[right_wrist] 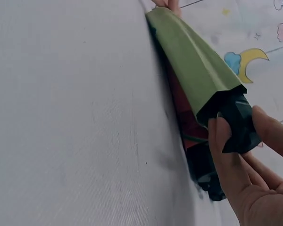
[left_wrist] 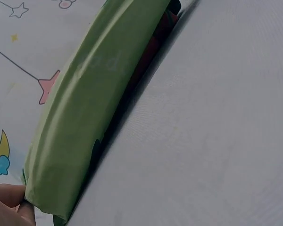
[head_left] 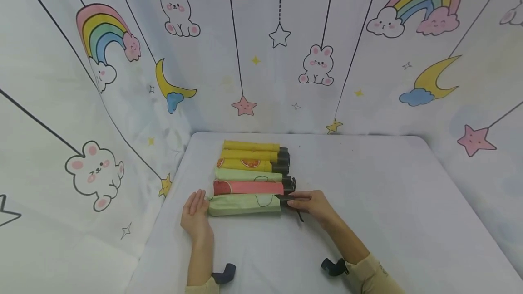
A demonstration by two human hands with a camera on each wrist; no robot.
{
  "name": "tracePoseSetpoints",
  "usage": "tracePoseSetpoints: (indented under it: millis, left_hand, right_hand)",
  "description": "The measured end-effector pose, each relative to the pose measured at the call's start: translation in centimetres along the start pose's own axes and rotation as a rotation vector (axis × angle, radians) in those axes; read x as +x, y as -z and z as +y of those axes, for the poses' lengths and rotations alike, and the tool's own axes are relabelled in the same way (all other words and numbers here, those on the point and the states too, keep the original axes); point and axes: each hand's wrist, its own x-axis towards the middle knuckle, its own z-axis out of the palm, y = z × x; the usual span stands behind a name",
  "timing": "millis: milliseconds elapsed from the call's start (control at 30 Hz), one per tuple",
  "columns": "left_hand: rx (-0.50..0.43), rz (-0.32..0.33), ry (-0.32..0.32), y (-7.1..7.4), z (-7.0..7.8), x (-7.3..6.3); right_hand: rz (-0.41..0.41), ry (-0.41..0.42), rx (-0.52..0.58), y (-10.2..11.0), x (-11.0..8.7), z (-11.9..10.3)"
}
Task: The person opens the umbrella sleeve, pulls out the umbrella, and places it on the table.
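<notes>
Row, from the head: we see, side by side on the white table (head_left: 367, 185), three yellow rolls (head_left: 249, 154) at the back, then a pale green roll (head_left: 245, 174), a red roll (head_left: 249, 188) and, nearest us, the front green roll (head_left: 245, 205). They lie parallel, probably to keep the row compact.
Two ends, from the head: our left hand (head_left: 197, 217) is at the left end of the front green roll, our right hand (head_left: 312, 204) at its right; we judge that one hand per end keeps it straight just beside the red roll.
Green corner, from the left wrist: our left finger and thumb pinch the tip, apparently lightly, which would steady that end without creasing the rest.
Dark end, from the right wrist: our right thumb and fingers grip the dark end (right_wrist: 240, 122) from opposite sides, probably because it offers the firmer hold. We cannot tell whether the front green roll rests fully on the table.
</notes>
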Motion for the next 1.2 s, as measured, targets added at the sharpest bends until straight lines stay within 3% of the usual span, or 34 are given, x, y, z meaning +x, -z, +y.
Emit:
tracePoseSetpoints:
  millis: [267, 533, 967, 1200]
  left_hand:
    - [-0.02, -0.005, 0.032, 0.0, 0.0, 0.2]
    - [-0.027, -0.012, 0.073, 0.0, 0.2, 0.3]
    - [-0.065, -0.03, 0.11, 0.3, 0.2, 0.4]
    - [-0.079, -0.024, 0.123, 0.0, 1.0, -0.1]
  right_hand:
    - [0.005, -0.01, 0.039, 0.0, -0.1, 0.0]
    - [-0.063, -0.015, 0.173, 0.4, -0.1, 0.3]
    - [-0.003, -0.051, 0.194, 0.9, -1.0, 0.2]
    - [0.019, -0.06, 0.208, 1.5, -1.5, 0.2]
